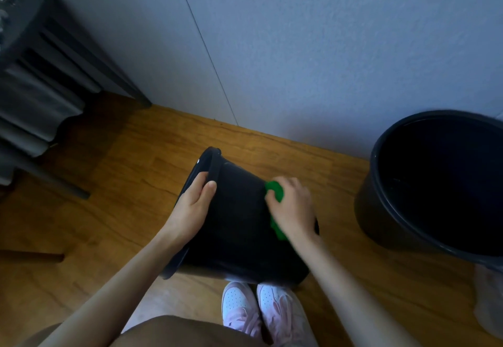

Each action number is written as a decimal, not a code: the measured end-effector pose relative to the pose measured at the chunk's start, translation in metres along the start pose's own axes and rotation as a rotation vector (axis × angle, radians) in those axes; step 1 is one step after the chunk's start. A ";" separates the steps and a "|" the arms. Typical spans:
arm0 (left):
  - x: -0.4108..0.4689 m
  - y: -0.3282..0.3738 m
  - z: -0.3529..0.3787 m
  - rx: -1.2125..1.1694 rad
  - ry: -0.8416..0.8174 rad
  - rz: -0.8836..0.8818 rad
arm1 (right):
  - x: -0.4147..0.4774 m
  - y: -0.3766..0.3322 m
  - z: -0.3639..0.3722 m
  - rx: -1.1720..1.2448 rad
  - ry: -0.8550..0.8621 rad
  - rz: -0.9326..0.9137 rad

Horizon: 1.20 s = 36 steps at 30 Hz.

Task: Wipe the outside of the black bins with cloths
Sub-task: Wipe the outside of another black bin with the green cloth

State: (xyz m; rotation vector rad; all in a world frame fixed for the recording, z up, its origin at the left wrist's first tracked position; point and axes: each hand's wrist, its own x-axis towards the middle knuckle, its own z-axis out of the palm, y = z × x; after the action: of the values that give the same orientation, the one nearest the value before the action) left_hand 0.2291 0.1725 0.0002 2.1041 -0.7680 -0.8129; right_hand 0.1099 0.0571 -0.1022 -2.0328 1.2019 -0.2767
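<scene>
A black bin [236, 221] lies tipped on its side on the wooden floor, its mouth facing left. My left hand [194, 205] grips its rim, thumb on the outer wall and fingers curled inside. My right hand [294, 208] holds a green cloth [275, 191] bunched under the fingers and presses it against the bin's outer wall near the base. A strip of the cloth shows below the palm. A second, larger black bin [378, 210] stands upright at the right.
Pale wall [299, 61] runs behind the bins. A dark table with grey cloth-like items [40, 96] sits at the left, its legs on the floor. My pink-white shoes [258, 308] stand just below the tipped bin. A clear plastic bag [490, 300] lies at the right edge.
</scene>
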 end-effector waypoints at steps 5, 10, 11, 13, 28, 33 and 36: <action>0.004 -0.005 0.000 0.029 0.017 -0.015 | -0.023 -0.052 0.013 0.029 0.229 -0.266; 0.006 -0.008 -0.004 -0.016 0.008 -0.054 | -0.007 -0.002 0.017 -0.012 0.189 -0.271; 0.006 -0.008 -0.005 -0.024 0.007 -0.058 | -0.001 0.014 0.017 -0.035 0.149 -0.195; 0.006 -0.008 -0.007 -0.021 0.001 -0.076 | 0.012 0.051 0.014 -0.104 0.057 -0.001; 0.004 -0.001 -0.014 -0.047 -0.053 -0.070 | 0.028 0.060 -0.033 0.628 0.177 0.256; 0.002 0.013 -0.010 -0.123 -0.027 -0.016 | 0.016 0.027 -0.066 1.735 -0.048 0.547; 0.005 0.016 -0.007 -0.140 -0.031 0.000 | 0.011 0.021 -0.066 1.781 -0.147 0.578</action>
State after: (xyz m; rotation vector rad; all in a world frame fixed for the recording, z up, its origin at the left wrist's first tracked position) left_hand 0.2328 0.1632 0.0148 1.9717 -0.7063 -0.8753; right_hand 0.0680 0.0095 -0.0725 -0.1533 0.7655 -0.5828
